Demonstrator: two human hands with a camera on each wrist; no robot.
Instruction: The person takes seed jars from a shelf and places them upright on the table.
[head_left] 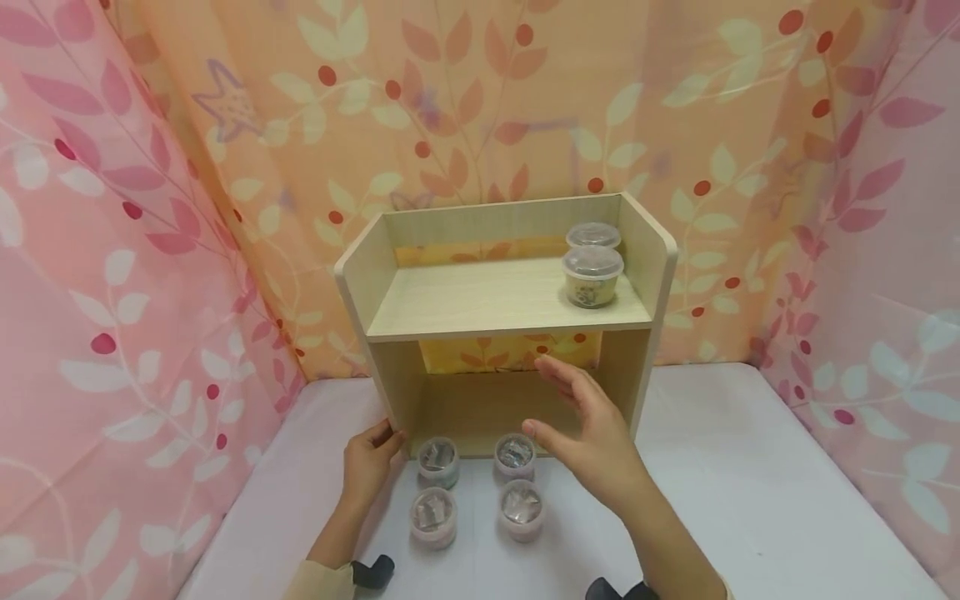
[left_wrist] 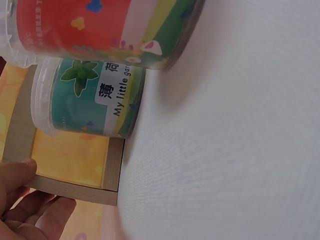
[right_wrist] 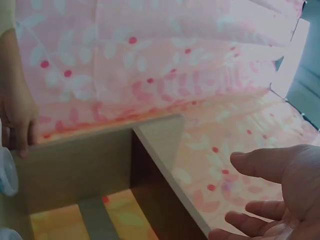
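Observation:
A small wooden shelf (head_left: 375, 275) stands on the white table. Two lidded plastic cups (head_left: 592, 275) sit on the right of its upper board, one behind the other. Several more cups (head_left: 438, 461) stand on the table in front of the shelf. My left hand (head_left: 369, 461) rests against the shelf's lower left corner, fingers touching the side panel (left_wrist: 112, 172). My right hand (head_left: 588, 429) hovers open in front of the lower compartment, holding nothing. In the left wrist view, a green-labelled cup (left_wrist: 90, 97) and a red-labelled cup (left_wrist: 100, 30) show close up.
Pink and orange leaf-patterned curtains (head_left: 112, 250) close in the table on three sides. The white tabletop (head_left: 750, 467) spreads to the right of the shelf. The shelf's lower compartment (head_left: 480, 408) holds nothing.

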